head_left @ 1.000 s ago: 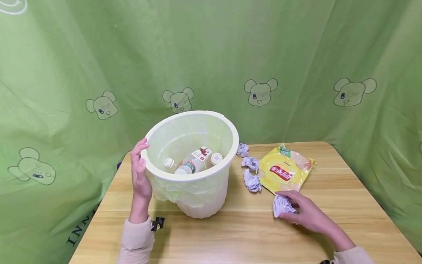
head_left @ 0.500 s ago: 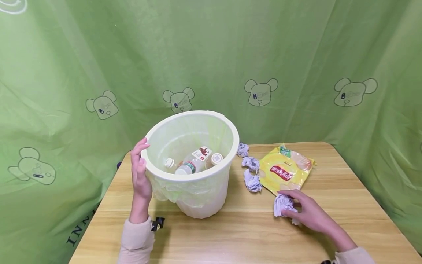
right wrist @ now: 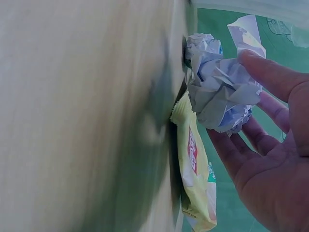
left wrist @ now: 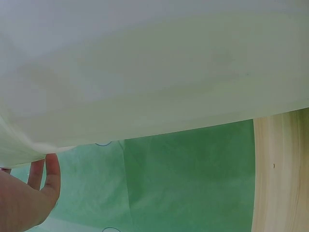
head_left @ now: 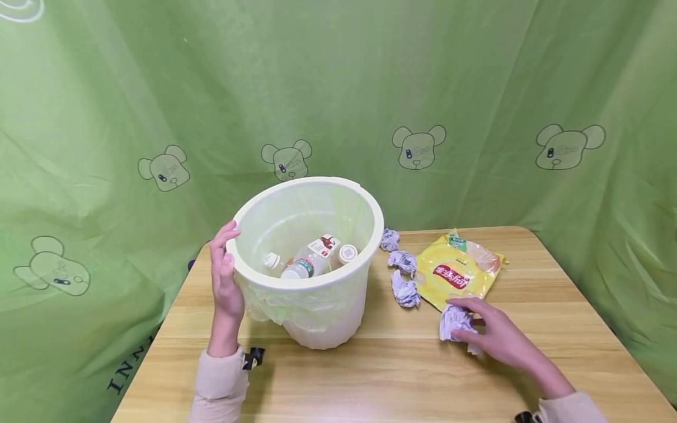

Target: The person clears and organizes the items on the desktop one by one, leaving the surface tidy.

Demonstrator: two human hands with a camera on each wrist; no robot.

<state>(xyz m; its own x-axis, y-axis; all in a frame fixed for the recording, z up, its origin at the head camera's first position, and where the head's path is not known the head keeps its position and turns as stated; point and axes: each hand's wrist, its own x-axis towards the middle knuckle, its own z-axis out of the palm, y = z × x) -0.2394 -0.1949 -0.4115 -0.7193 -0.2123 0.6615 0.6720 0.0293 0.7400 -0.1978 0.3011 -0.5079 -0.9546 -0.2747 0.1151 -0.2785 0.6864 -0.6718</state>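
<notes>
A white trash can [head_left: 338,305] with a thin pale green liner stands on the table, left of centre, holding several empty plastic bottles [head_left: 309,262]. At its left side my left hand [head_left: 226,282] grips the rim; in the left wrist view the fingers [left wrist: 52,169] bend against the can's wall. My right hand [head_left: 499,335] pinches a crumpled ball of white paper [head_left: 456,323] between thumb and fingers. The right wrist view shows this paper ball [right wrist: 224,89] slightly off the tabletop, just in front of a yellow Lay's chip bag [head_left: 457,271].
Between the can and the chip bag, three more crumpled paper balls [head_left: 405,289] lie in a row. The wooden table [head_left: 370,382] ends at a green curtain [head_left: 349,88] printed with bear heads, which hangs behind and at both sides.
The right hand has lifted the paper ball slightly from the table, with a small shift away from the body. The left hand and the trash can have stayed where they were.
</notes>
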